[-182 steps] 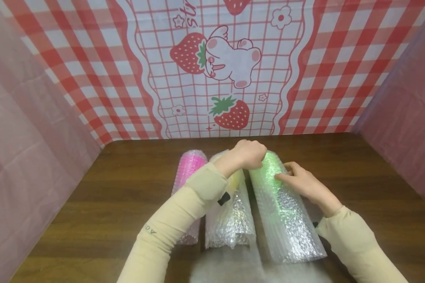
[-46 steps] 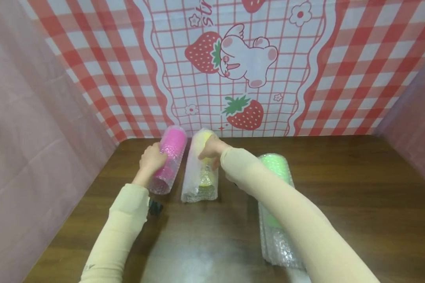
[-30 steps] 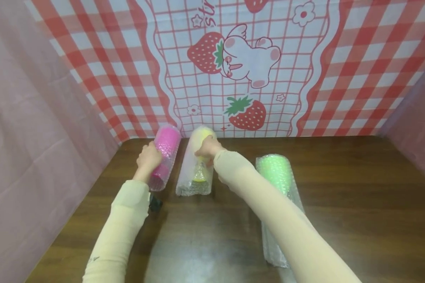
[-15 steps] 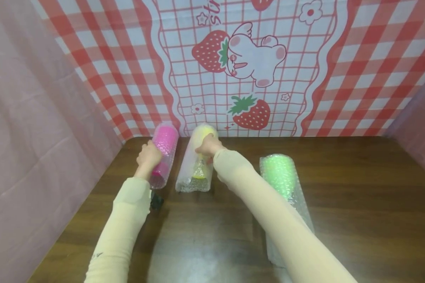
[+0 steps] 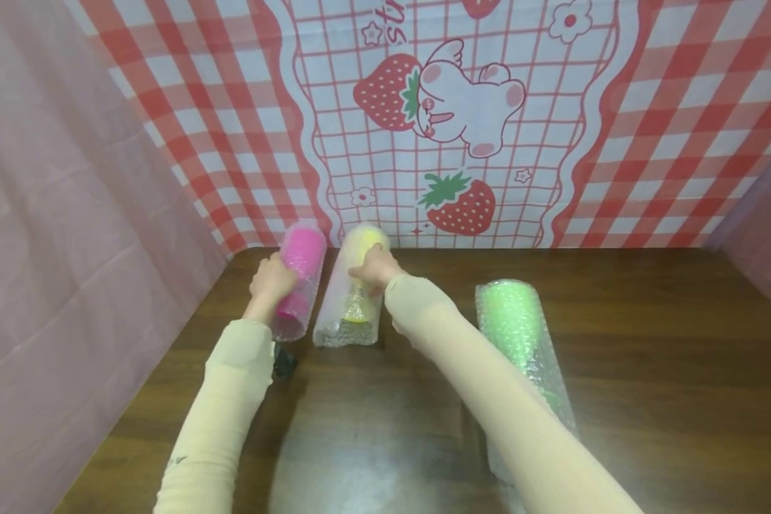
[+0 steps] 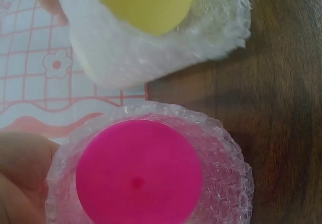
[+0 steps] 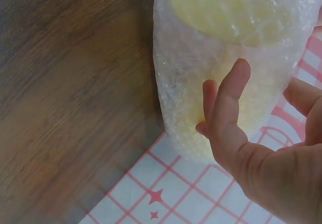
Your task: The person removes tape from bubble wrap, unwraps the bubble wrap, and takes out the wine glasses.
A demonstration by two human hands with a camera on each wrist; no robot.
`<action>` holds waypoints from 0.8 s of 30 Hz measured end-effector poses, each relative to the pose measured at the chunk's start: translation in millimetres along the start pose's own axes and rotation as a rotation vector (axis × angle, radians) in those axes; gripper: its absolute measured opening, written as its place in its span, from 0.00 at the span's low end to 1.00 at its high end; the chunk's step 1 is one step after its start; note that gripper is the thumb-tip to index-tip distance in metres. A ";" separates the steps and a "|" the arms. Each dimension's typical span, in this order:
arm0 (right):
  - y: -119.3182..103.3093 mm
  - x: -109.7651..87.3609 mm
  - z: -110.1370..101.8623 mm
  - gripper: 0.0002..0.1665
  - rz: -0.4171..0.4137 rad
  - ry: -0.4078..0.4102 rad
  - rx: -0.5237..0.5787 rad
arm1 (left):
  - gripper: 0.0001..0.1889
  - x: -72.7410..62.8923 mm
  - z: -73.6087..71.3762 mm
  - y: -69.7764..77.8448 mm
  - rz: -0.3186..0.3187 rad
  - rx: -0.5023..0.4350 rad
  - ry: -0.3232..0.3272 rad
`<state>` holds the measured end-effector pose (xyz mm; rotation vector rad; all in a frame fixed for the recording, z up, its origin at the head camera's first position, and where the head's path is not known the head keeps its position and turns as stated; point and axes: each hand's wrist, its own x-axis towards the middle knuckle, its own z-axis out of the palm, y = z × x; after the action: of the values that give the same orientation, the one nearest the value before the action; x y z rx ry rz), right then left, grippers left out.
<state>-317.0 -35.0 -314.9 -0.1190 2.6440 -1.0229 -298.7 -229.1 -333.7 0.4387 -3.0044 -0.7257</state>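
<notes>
Toward the back left of the table lies a pink object rolled in bubble wrap. My left hand grips it from its left side. Its flat, round pink end shows through the open end of the wrap in the left wrist view. Just to the right is a bubble-wrapped yellow object, held by my right hand with the fingers bent round it. The right wrist view shows the right hand's fingers against the wrap. A bubble-wrapped green object lies apart, partly hidden behind my right forearm.
The brown wooden table ends at a red-and-white strawberry cloth hanging upright at the back. Pale pink curtains stand at both sides. A small black item is at my left wrist.
Since the oldest frame, the pink and yellow rolls have moved back and left, near the cloth. The hands have left the green roll. Over the last half second, little has moved.
</notes>
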 end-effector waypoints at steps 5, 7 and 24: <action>-0.2 -4.2 -2.3 0.37 -0.027 0.007 -0.030 | 0.30 -2.5 -1.1 1.5 0.014 -0.006 -0.007; -0.2 -5.9 -3.1 0.34 -0.030 -0.005 -0.027 | 0.29 -3.9 -2.1 1.8 0.010 -0.002 -0.003; -12.4 -45.3 -48.5 0.24 -0.257 -0.103 -0.445 | 0.22 -25.5 -17.5 43.4 0.138 0.115 0.219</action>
<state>-289.3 -4.7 -261.3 -0.6034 2.7605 -0.4590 -284.3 -192.8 -297.4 0.2879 -2.8434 -0.4638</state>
